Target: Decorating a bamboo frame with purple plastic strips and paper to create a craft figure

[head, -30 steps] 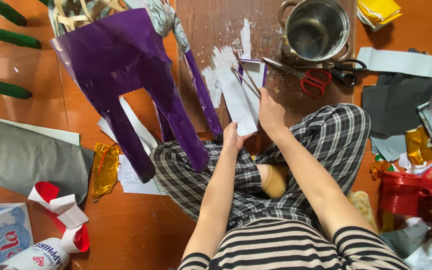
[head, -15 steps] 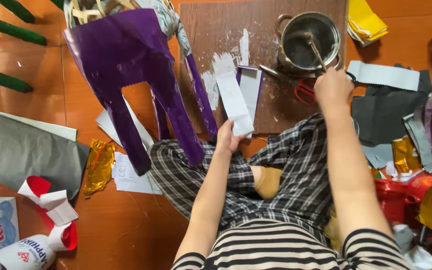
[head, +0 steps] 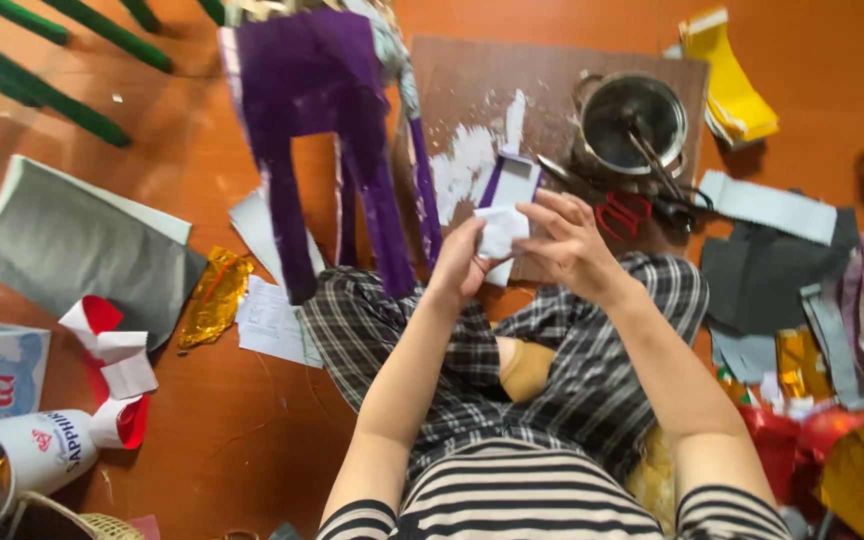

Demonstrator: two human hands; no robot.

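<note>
Fingers Pinch White Paper Piece

Fingers of left hand (head: 460, 268) and right hand (head: 564, 245) pinch a white paper piece (head: 500, 232) above the lap. Beyond: brown board (head: 472, 90), metal pot (head: 634, 122), red-handled scissors (head: 624, 212). Purple sheet (head: 317, 110) lies left.

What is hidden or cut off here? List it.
Head view:
- White paper piece: lower edge covered by left hand and right hand.
- Metal pot: contents too dark to tell.
- White can: cut off by left edge.
- Scissors: blades blurred.
</note>
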